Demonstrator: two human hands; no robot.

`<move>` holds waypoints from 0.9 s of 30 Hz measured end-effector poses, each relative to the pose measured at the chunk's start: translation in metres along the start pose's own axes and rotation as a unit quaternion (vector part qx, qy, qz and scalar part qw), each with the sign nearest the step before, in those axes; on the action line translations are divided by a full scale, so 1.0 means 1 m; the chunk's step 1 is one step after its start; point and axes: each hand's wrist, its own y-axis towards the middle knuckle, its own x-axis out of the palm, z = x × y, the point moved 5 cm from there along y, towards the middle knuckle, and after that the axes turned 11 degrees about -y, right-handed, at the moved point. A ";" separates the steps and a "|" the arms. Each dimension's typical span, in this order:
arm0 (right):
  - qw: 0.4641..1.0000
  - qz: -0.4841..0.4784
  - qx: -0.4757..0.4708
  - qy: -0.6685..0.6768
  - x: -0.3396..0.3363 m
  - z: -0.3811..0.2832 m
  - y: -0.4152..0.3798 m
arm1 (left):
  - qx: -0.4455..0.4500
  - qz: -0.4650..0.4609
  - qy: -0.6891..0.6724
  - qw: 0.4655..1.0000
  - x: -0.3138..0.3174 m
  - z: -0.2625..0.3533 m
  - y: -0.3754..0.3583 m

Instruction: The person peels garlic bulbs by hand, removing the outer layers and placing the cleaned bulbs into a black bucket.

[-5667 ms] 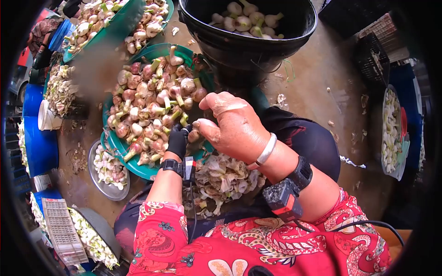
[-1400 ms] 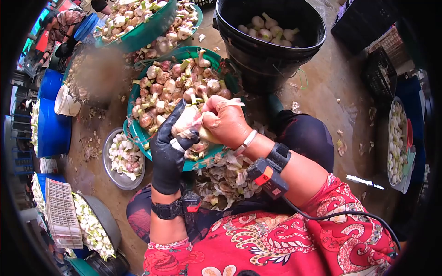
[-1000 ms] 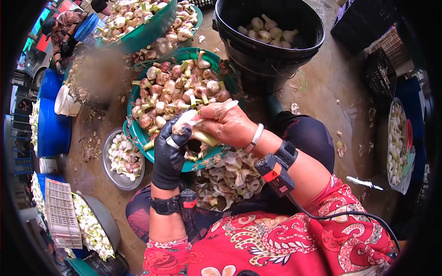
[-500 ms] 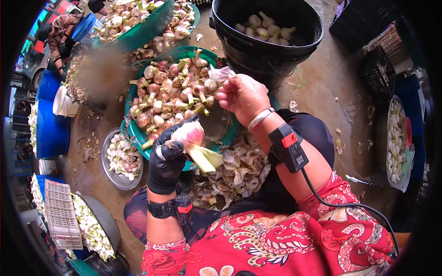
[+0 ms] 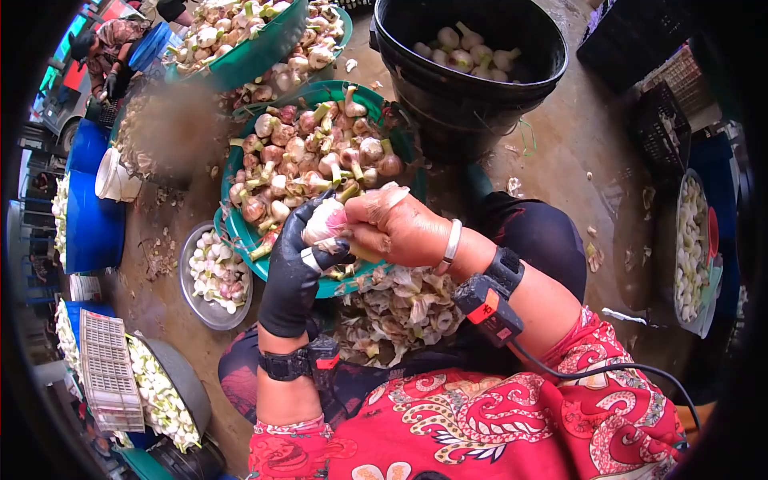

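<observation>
My left hand, in a black glove, has its fingers wrapped round a pink and white garlic bulb. Bare and with a white bracelet at the wrist, my right hand presses its closed fingers against the bulb's right side. A piece of papery skin lies over the right fingers. Both hands are above the near edge of a green basin full of unpeeled garlic. Below them, loose garlic skins are heaped at my lap.
A black bucket with peeled bulbs stands beyond the basin. At the left are a metal bowl of garlic, blue tubs and a crate. Another person is at the upper left. Black crates stand right.
My right hand has moved down and left from the basin's right edge onto the bulb. The bulb has been turned in my left hand, and its stem is now mostly hidden.
</observation>
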 end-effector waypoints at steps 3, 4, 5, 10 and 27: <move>0.999 0.031 0.024 0.001 -0.004 -0.004 -0.002 | -0.079 0.047 0.002 0.996 -0.002 -0.004 0.000; 0.999 0.031 0.024 0.000 -0.003 -0.006 -0.003 | -0.050 0.032 -0.021 0.998 -0.003 -0.005 0.001; 0.994 0.042 0.082 0.064 -0.003 -0.001 -0.004 | -0.021 0.017 -0.044 0.999 -0.003 -0.004 0.001; 0.903 0.082 0.283 0.314 0.008 0.020 -0.013 | -0.009 -0.012 -0.336 0.942 0.009 -0.008 -0.005; 0.844 0.171 0.273 0.430 0.001 0.036 -0.008 | -0.027 0.068 -0.157 0.985 -0.003 -0.022 -0.004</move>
